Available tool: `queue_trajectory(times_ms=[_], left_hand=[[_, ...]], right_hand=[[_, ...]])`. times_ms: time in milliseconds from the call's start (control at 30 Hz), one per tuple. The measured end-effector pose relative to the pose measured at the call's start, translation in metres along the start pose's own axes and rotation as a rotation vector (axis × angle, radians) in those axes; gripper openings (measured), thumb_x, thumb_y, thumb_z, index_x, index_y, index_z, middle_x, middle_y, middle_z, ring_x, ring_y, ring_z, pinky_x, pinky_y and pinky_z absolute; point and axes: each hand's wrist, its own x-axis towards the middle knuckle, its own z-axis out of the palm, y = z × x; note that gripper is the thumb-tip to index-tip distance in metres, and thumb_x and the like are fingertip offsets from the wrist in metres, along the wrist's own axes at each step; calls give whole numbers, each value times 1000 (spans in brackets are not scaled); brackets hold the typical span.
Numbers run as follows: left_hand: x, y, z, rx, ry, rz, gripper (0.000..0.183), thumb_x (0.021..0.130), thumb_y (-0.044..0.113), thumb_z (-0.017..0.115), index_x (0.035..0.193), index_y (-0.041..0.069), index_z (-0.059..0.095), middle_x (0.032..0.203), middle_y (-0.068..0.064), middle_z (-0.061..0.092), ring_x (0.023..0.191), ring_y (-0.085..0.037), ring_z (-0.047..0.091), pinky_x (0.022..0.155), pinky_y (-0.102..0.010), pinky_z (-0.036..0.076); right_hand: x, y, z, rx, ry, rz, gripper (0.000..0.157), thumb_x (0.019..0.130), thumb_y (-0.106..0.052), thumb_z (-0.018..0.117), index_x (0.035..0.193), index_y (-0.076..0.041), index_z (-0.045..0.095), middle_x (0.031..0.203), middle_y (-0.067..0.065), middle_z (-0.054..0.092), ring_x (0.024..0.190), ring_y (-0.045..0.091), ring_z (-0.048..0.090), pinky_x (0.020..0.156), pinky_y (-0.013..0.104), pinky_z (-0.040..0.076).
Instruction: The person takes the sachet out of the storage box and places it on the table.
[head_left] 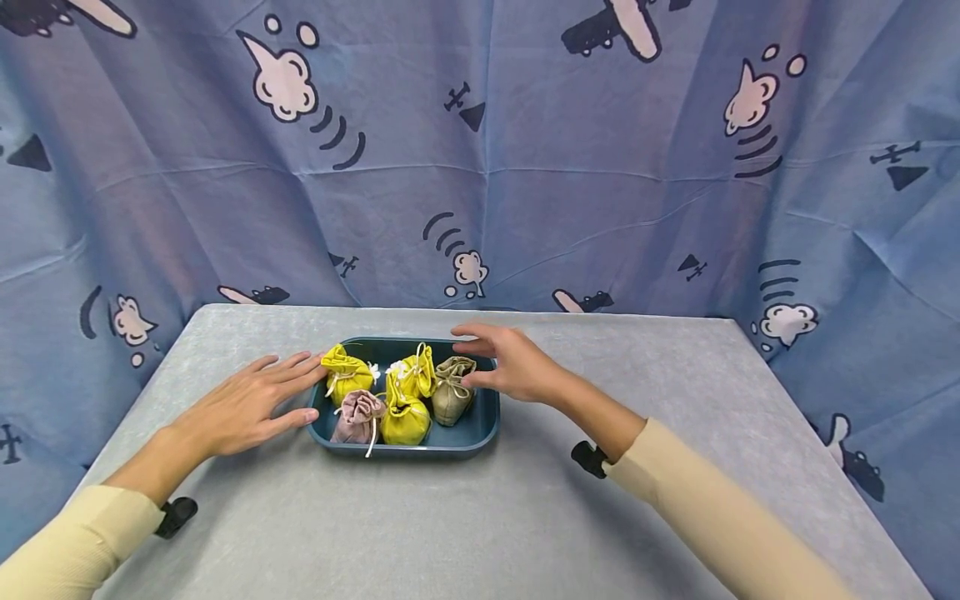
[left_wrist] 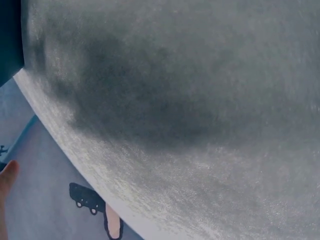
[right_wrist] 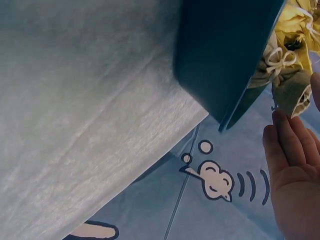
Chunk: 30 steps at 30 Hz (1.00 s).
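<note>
A dark blue tray [head_left: 487, 429] holds several small drawstring pouches. Three are yellow: one at left [head_left: 351, 385], one at the back [head_left: 417, 375] and one in front [head_left: 407, 425]. A dusty pink pouch [head_left: 358, 421] is at the front left, and an olive-brown pouch [head_left: 452, 402] stands at the right end. My left hand [head_left: 247, 406] is at the tray's left side, fingers straight, fingertips by the left yellow pouch; contact is unclear. Over the right rim, my right hand [head_left: 517, 362] has thumb and fingers apart around the top of the olive-brown pouch [right_wrist: 291, 92], not gripping it.
The tray stands on a table with a pale grey cloth [head_left: 315, 525]. Behind and at the sides hangs a blue curtain [head_left: 570, 217] printed with planes and clouds. A black strap [head_left: 588, 458] shows at the right wrist, another [head_left: 176, 517] at the left.
</note>
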Motion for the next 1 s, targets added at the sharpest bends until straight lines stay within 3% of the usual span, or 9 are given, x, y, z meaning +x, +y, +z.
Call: queue_trajectory(times_ms=[467,600,733,1000], left_hand=[[0,0,2,-6,11,5,66,100,49,54,152,11,42,157,-8,38,144,-33,35,111,-61,26],[0,0,2,-7,17,10,66,100,49,55,152,11,42,157,-9,39,144,-33,35,111,-61,27],[0,-1,2,-1,19,9,66,99,48,55,152,10,43,156,-10,40,143,-33,36,111,-61,27],[-1,-1,3,4,23,12,66,100,49,54,152,10,42,156,-10,40,143,-34,37,110,-61,28]], right_hand=[[7,-5,12,-11,-22,-34,66,84,2,77,144,2,47,128,16,66,119,24,63,95,37,52],[8,-5,13,8,-28,-31,63,85,5,74,142,2,49,127,17,66,118,24,64,85,32,55],[9,-6,15,11,-27,-12,59,88,5,72,142,3,49,121,15,69,113,21,67,70,25,50],[9,-7,15,18,0,3,56,89,6,70,142,2,51,111,11,74,102,18,71,63,22,48]])
